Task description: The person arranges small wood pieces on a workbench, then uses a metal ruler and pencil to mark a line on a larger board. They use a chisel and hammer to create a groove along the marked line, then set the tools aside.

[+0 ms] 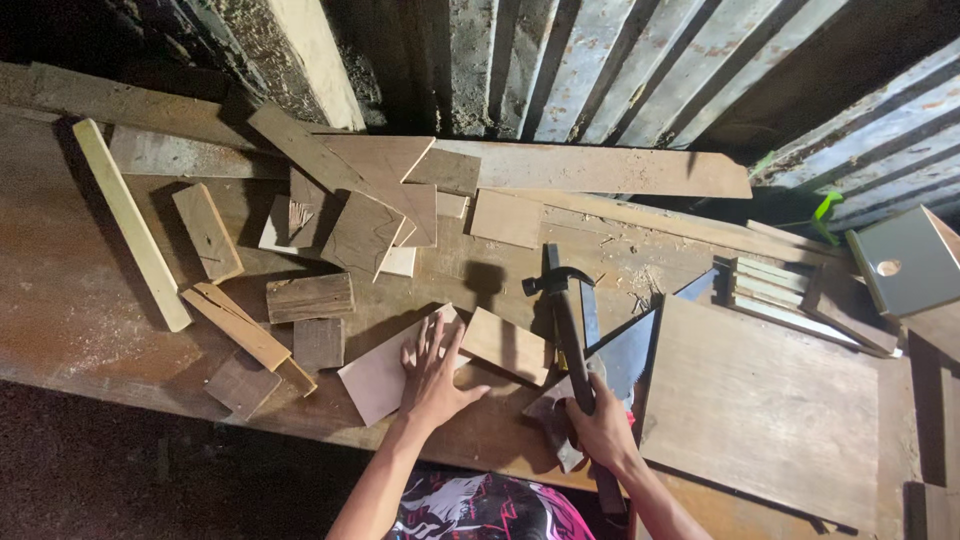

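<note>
We see a workbench [90, 330] strewn with offcuts of wood, backed by a wall of corrugated metal sheets [600, 60]. Our left hand [433, 372] lies flat, fingers spread and released, pressing on a pale thin panel [375, 385] at the near edge of the bench. The fingertips reach the far edge of that panel, just beside a small tan board [505, 345] that lies to the right of it.

Our right hand [600, 425] is clenched around the handle of a claw hammer [562, 300], gripping it low down. The hammer's dark head points away from us, toward the far side, and stands above the bench near the middle. Under and just right of the hammer lies a hand saw [630, 355] with its grey blade angled across the bench. The saw's blade touches the left edge of a large brown board [760, 410], which covers the near right part of the bench.

To the left of the left hand sit several short blocks [310, 297] and a narrow strip [245, 335], and farther left a long pale batten [130, 225] lies slanted. A heap of thin triangular offcuts [365, 200] lies on the far side, and a long plank [600, 170] runs along the wall. At the far right stands a grey box with a round hole [905, 262].
</note>
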